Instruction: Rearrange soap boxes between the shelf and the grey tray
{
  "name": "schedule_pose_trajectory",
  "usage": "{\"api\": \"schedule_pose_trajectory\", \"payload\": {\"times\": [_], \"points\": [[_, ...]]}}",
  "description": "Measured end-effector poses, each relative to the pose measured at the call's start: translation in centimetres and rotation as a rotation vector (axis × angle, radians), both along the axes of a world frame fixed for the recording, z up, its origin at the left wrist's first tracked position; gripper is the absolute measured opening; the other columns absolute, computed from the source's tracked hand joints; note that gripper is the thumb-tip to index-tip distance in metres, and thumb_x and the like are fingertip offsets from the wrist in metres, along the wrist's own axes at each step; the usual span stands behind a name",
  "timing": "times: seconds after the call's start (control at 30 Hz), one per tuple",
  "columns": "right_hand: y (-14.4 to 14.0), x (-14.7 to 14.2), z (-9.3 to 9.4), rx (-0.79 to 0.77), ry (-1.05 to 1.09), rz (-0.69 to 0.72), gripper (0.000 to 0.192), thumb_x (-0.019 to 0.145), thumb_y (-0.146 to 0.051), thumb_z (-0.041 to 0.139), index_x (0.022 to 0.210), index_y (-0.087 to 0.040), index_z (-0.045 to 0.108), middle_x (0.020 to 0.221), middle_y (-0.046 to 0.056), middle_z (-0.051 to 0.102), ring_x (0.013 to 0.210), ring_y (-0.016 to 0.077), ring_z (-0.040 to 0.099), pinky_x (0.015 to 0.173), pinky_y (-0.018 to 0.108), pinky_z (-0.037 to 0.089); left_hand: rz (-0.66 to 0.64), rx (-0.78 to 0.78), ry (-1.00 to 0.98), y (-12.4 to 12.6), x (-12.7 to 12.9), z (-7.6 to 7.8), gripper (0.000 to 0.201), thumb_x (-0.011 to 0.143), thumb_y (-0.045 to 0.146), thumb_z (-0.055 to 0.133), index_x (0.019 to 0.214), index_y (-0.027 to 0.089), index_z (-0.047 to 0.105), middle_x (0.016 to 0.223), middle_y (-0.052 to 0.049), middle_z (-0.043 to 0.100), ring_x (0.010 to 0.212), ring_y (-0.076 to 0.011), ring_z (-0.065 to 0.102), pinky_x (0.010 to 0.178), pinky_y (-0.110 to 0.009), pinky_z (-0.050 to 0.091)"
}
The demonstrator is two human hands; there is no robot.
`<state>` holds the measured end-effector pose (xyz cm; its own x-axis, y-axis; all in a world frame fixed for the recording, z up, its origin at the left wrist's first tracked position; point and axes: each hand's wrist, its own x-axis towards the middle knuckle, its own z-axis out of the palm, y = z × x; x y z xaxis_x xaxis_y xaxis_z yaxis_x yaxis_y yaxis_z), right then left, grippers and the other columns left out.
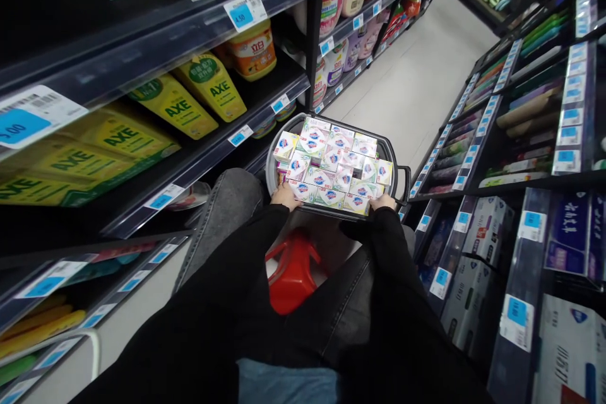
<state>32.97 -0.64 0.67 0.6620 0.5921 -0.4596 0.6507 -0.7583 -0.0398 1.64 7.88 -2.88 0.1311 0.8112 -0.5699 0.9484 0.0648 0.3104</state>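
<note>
Left shelves: yellow AXE refill pouches (194,98) lie on dark metal shelving (156,38) edged with blue-and-white price labels; an orange-capped yellow bottle (250,50) stands further along.
Left hand (285,196): on the near left rim of the basket, fingers curled over the edge, gripping it.
Basket: grey oval plastic shopping basket (277,148), held above the knees in the aisle, filled with small white soap boxes (334,167) with blue-red logos.
Stool: red plastic stool (293,271) below, between grey-jeaned legs.
Right hand (382,202): on the near right rim, fingers closed around it.
Right shelves: boxed toothpaste and blue-white cartons (478,233).
</note>
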Motion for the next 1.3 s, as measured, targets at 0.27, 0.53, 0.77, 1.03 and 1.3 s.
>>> {"api": "schedule_pose_trajectory", "payload": {"times": [0.27, 0.53, 0.77, 1.03, 1.3], "points": [[0.2, -0.9, 1.4, -0.042, -0.029, 0.007, 0.053, 0.083, -0.043, 0.065, 0.117, -0.003, 0.058, 0.115, 0.024, 0.064, 0.108, 0.0296, 0.064, 0.088, 0.033, 0.049, 0.040, -0.039, -0.016, 0.0, 0.1, 0.2, 0.092, 0.066, 0.036, 0.080, 0.138, 0.004, 0.032, 0.137, -0.027, 0.047, 0.128, -0.0336, 0.049, 0.104, -0.032, 0.037], [-0.1, -0.7, 1.3, -0.071, -0.015, 0.104, 0.044, 0.087, -0.034, 0.058, 0.118, -0.003, 0.056, 0.117, 0.024, 0.064, 0.111, 0.0296, 0.062, 0.091, 0.035, 0.047, 0.032, -0.034, -0.004, -0.1, 0.3, 1.0, 0.093, 0.065, 0.038, 0.081, 0.137, 0.003, 0.035, 0.137, -0.026, 0.047, 0.127, -0.0341, 0.049, 0.103, -0.033, 0.038], [-0.3, -1.0, 1.1, -0.028, -0.017, 0.107, 0.042, 0.089, -0.032, 0.056, 0.119, -0.002, 0.053, 0.116, 0.025, 0.063, 0.111, 0.0303, 0.062, 0.092, 0.036, 0.047, 0.036, -0.030, -0.007, -0.2, 0.3, 1.1, 0.090, 0.066, 0.035, 0.080, 0.137, 0.006, 0.034, 0.138, -0.024, 0.047, 0.128, -0.0329, 0.049, 0.103, -0.033, 0.038], [-2.0, -0.7, 2.1, 0.061, 0.118, -0.014, 0.057, 0.084, -0.030, 0.060, 0.133, -0.007, 0.043, 0.126, 0.020, 0.060, 0.119, 0.0289, 0.057, 0.098, 0.033, 0.044, 0.013, -0.052, -0.027, -0.2, -0.1, 1.6, 0.090, 0.069, 0.035, 0.079, 0.140, 0.006, 0.032, 0.137, -0.024, 0.048, 0.128, -0.0320, 0.049, 0.103, -0.032, 0.039], [-8.5, -6.3, 11.3, 0.811, 0.484, -0.222, 0.041, 0.082, -0.034, 0.052, 0.117, -0.013, 0.059, 0.099, 0.012, 0.070, 0.093, 0.0242, 0.066, 0.091, 0.039, 0.051, -0.052, 0.026, 0.067, -0.8, -0.7, 3.3, 0.092, 0.068, 0.019, 0.075, 0.145, -0.001, 0.028, 0.136, -0.030, 0.050, 0.130, -0.0353, 0.046, 0.110, -0.039, 0.031]]}}
